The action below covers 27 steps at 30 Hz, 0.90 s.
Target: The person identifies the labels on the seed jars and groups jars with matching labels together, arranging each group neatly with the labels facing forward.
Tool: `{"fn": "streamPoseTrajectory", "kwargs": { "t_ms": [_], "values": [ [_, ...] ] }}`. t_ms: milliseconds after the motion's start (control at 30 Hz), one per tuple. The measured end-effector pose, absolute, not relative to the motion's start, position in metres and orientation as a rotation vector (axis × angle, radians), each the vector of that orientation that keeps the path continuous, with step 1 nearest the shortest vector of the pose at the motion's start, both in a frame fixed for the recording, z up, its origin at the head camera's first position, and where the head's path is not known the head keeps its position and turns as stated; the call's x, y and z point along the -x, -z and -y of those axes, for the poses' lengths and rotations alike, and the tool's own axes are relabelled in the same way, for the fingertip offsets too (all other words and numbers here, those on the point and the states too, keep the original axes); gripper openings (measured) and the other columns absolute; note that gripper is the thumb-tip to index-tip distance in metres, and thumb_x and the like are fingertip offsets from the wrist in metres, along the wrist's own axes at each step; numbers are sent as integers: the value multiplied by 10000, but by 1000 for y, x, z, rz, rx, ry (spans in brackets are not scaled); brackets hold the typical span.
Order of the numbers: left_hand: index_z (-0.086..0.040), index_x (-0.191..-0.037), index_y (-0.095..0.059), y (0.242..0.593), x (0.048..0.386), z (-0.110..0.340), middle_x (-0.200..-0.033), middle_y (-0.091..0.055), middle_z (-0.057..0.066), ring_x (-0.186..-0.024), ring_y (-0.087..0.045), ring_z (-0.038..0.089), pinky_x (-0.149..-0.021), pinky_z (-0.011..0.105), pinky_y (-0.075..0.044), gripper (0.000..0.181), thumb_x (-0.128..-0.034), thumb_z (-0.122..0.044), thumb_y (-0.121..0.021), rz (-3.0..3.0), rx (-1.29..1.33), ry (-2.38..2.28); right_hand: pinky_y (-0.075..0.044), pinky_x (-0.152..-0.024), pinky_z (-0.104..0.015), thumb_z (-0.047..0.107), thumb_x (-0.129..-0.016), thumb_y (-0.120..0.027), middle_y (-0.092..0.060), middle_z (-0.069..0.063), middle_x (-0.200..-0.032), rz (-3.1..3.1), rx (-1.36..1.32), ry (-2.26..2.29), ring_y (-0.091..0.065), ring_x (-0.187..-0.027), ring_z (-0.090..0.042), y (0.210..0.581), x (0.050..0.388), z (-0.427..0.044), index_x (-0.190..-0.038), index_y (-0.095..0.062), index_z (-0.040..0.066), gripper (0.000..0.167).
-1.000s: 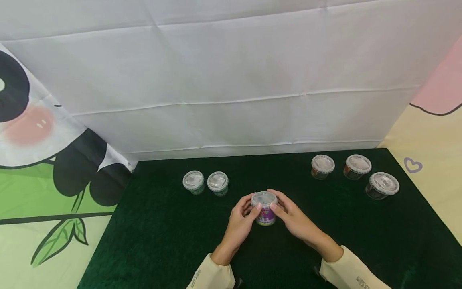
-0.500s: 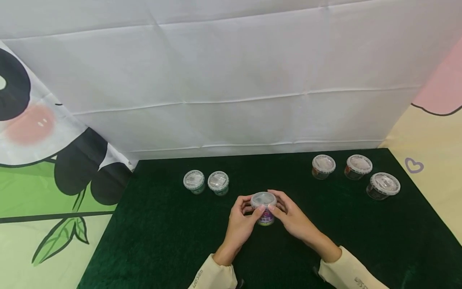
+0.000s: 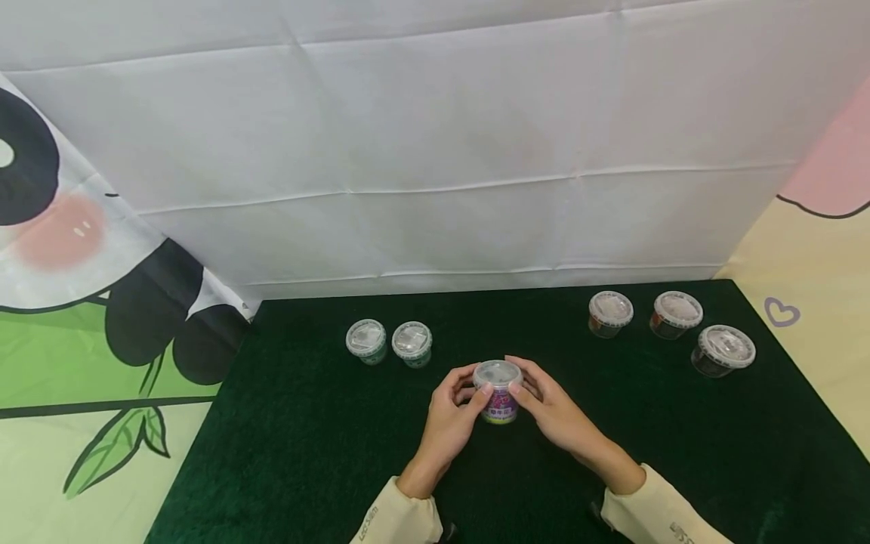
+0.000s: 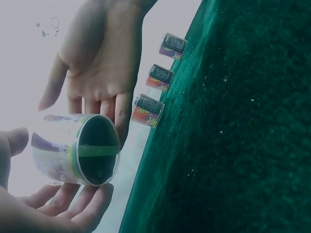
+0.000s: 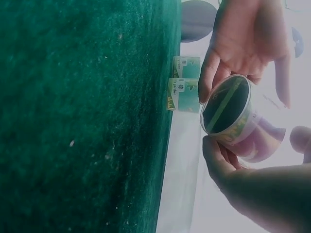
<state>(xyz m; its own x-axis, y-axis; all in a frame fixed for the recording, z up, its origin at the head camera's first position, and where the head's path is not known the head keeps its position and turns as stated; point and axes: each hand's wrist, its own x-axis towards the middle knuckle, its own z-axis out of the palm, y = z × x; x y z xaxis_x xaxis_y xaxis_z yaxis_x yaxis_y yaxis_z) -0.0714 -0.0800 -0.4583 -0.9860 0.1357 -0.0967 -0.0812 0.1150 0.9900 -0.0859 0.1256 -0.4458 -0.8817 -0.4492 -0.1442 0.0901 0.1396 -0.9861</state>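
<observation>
A small round plastic tub point(image 3: 499, 400) with a clear lid and a purple printed label is held upright between both hands, in the head view. My left hand point(image 3: 451, 415) grips its left side, thumb on the front and fingers behind. My right hand point(image 3: 560, 415) holds the opposite side in the same way. Both wrist views show the tub's dark underside point(image 4: 98, 150) with a green strip across it, so it is raised off the green cloth. In the right wrist view, the tub's label point(image 5: 257, 138) is partly covered by fingers.
Two lidded tubs with green labels, a left one point(image 3: 366, 341) and a right one point(image 3: 411, 344), stand back left. At the back right are three more lidded tubs point(image 3: 610, 313) point(image 3: 676, 314) point(image 3: 723, 350). A white cloth wall point(image 3: 435, 166) rises behind the green-covered table point(image 3: 306, 453).
The tub stays in both hands at nearly the same spot. My thumbs came closer together on its front half a second ago and are now farther apart, with more label showing.
</observation>
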Motion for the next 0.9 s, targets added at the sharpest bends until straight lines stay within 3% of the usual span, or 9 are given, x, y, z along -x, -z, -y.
{"fn": "streamPoseTrajectory", "kwargs": {
  "t_ms": [367, 667, 900],
  "values": [
    [-42, -1429, -535, 456, 71, 77, -1378, -591, 149, -1179, -643, 276, -946, 361, -547, 486, -1035, -278, -695, -2233, 35, -2019, -309, -1226, -640, 237, -1119, -503, -360, -280, -1638, -2039, 283, 1800, -368, -1521, -449, 445, 86, -120, -1630, -277, 29, 596],
    [-58, -1483, -503, 455, 72, 78, -1440, -586, 148, -1234, -625, 290, -1011, 448, -548, 511, -1067, -316, -649, -2219, 3, -1982, -320, -1225, -633, 236, -1123, -497, -377, -273, -1628, -2042, 287, 1813, -383, -1514, -445, 447, 87, -122, -1619, -300, 37, 569],
    [-54, -1480, -526, 456, 72, 78, -1436, -608, 147, -1227, -631, 277, -1015, 424, -544, 485, -1078, -302, -637, -2219, -8, -1997, -325, -1227, -622, 254, -1131, -497, -392, -265, -1624, -2057, 268, 1813, -386, -1515, -440, 446, 87, -122, -1614, -314, 29, 564]
  ]
}}
